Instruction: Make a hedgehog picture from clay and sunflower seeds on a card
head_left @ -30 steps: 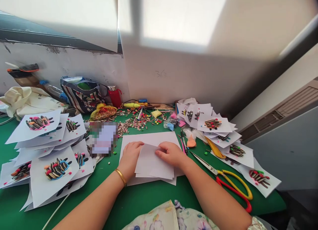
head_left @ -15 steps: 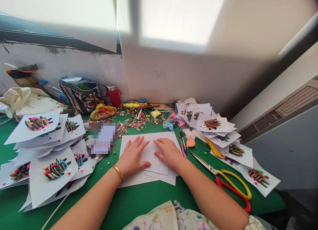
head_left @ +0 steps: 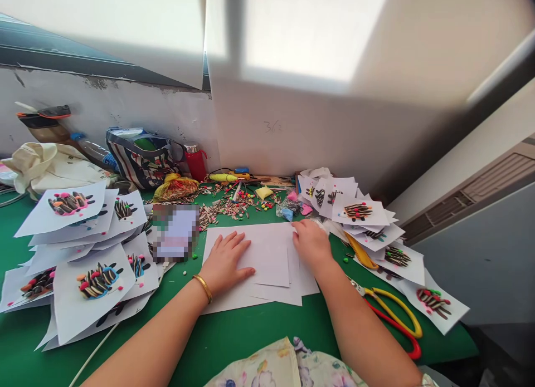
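Observation:
Sheets of white paper (head_left: 267, 260) lie overlapping in front of me on the green table. My left hand (head_left: 228, 259), with a gold bangle at its wrist, rests flat on the sheets, fingers spread. At the right edge of the paper, my right hand (head_left: 311, 245) has its fingers curled together, fingertips by the upper right corner. What those fingers hold, if anything, is hidden. Scissors (head_left: 395, 314) with yellow and red handles lie beyond my right forearm, their blades mostly covered by it.
Cards with sunflower-seed hedgehogs are stacked at left (head_left: 100, 281) and right (head_left: 359, 210). Behind the paper lie loose sunflower seeds (head_left: 213, 214), a yellow clay piece (head_left: 263, 192) and clay packets (head_left: 287, 213). A phone (head_left: 178, 234), blurred, lies left; a yellow cutter (head_left: 361, 252) lies right.
My right hand has slid off the middle of the paper to its right edge and curled its fingers, covering the pen and pink tool there. My left hand stays flat.

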Demonstrator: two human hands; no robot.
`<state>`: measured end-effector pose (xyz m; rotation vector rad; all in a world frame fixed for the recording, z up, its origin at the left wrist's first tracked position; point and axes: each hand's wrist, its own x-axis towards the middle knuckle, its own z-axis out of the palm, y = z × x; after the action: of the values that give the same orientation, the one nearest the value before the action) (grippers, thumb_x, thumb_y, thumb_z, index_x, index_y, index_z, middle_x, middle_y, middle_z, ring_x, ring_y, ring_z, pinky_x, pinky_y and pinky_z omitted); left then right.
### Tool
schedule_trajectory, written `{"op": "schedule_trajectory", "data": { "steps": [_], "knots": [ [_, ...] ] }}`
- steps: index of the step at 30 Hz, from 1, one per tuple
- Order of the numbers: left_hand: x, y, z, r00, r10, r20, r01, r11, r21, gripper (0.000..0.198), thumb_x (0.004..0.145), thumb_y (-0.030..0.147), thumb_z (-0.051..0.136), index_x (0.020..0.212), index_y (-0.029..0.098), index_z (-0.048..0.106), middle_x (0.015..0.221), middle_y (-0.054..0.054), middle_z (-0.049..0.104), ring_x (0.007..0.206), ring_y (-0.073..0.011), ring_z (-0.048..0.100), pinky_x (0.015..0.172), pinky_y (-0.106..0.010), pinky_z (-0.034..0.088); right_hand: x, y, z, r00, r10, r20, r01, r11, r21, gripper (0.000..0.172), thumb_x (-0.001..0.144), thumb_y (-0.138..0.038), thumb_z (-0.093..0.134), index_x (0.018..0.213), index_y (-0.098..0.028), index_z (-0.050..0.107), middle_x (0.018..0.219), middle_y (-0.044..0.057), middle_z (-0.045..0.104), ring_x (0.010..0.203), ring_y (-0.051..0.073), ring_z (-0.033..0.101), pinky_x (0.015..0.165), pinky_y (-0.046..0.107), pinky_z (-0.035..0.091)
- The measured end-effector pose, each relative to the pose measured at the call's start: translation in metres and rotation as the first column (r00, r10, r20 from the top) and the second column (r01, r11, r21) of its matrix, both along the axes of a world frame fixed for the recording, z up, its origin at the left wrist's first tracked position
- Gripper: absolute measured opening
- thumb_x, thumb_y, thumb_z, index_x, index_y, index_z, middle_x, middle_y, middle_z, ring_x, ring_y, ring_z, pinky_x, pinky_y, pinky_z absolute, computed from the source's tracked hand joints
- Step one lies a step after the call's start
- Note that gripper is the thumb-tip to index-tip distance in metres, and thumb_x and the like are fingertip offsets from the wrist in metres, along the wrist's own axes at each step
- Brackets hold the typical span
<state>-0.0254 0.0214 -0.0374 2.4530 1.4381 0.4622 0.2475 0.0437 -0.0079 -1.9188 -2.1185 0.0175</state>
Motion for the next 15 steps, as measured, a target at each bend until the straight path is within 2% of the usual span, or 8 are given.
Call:
{"op": "schedule_trajectory", "data": {
  "steps": [2, 6, 9, 12, 15],
  "knots": [
    [0.0, 0.0, 0.001, 1.0, 0.005, -0.013, -0.005, 1.0, -0.002, 0.069, 0.074, 0.052, 0.07, 0.135, 0.024, 0.055, 0.149, -0.013, 0.043, 0.142, -0.0353, 0.03, 0.117, -0.058, 0.012, 0.015, 0.003, 0.005, 0.99, -0.119, 0.073, 0.125, 0.989, -0.08, 0.031, 0.089, -0.018, 0.049, 0.114, -0.021, 0.066, 0.106, 0.016, 0.064, 0.097, 0.029, 0.06, 0.079, 0.039, 0.043],
    [0.002, -0.002, 0.003, 0.997, 0.02, -0.075, -0.02, 1.0, 0.001, 0.069, 0.077, 0.055, 0.067, 0.136, 0.023, 0.053, 0.151, -0.012, 0.042, 0.142, -0.0334, 0.029, 0.117, -0.057, 0.014, 0.025, 0.007, 0.005, 0.96, -0.204, 0.19, 0.249, 0.933, -0.259, 0.038, 0.09, -0.022, 0.048, 0.126, -0.023, 0.058, 0.112, 0.016, 0.063, 0.093, 0.028, 0.063, 0.074, 0.037, 0.045],
    [0.003, -0.003, 0.004, 0.994, 0.033, -0.102, -0.032, 0.999, 0.015, 0.069, 0.077, 0.056, 0.065, 0.136, 0.023, 0.052, 0.151, -0.011, 0.042, 0.142, -0.0321, 0.029, 0.118, -0.056, 0.014, 0.021, 0.01, 0.004, 0.947, -0.237, 0.216, 0.291, 0.918, -0.271, 0.048, 0.088, -0.021, 0.047, 0.135, -0.025, 0.05, 0.113, 0.014, 0.062, 0.091, 0.028, 0.064, 0.071, 0.036, 0.045],
    [0.003, -0.004, 0.003, 0.993, 0.054, -0.102, -0.051, 0.998, 0.036, 0.069, 0.077, 0.056, 0.066, 0.135, 0.023, 0.053, 0.148, -0.011, 0.045, 0.141, -0.0319, 0.032, 0.118, -0.055, 0.016, 0.02, 0.011, 0.005, 0.952, -0.274, 0.14, 0.299, 0.929, -0.219, 0.056, 0.085, -0.021, 0.047, 0.141, -0.029, 0.046, 0.109, 0.013, 0.063, 0.09, 0.028, 0.063, 0.07, 0.035, 0.045],
    [0.004, -0.005, 0.003, 0.994, 0.071, -0.082, -0.067, 0.996, 0.054, 0.068, 0.076, 0.057, 0.067, 0.134, 0.023, 0.054, 0.144, -0.011, 0.048, 0.138, -0.0321, 0.035, 0.118, -0.054, 0.018, 0.024, 0.013, 0.003, 0.962, -0.251, -0.11, 0.23, 0.957, -0.174, 0.056, 0.081, -0.022, 0.047, 0.136, -0.03, 0.053, 0.102, 0.009, 0.063, 0.089, 0.026, 0.062, 0.07, 0.033, 0.044]
  ]
}}
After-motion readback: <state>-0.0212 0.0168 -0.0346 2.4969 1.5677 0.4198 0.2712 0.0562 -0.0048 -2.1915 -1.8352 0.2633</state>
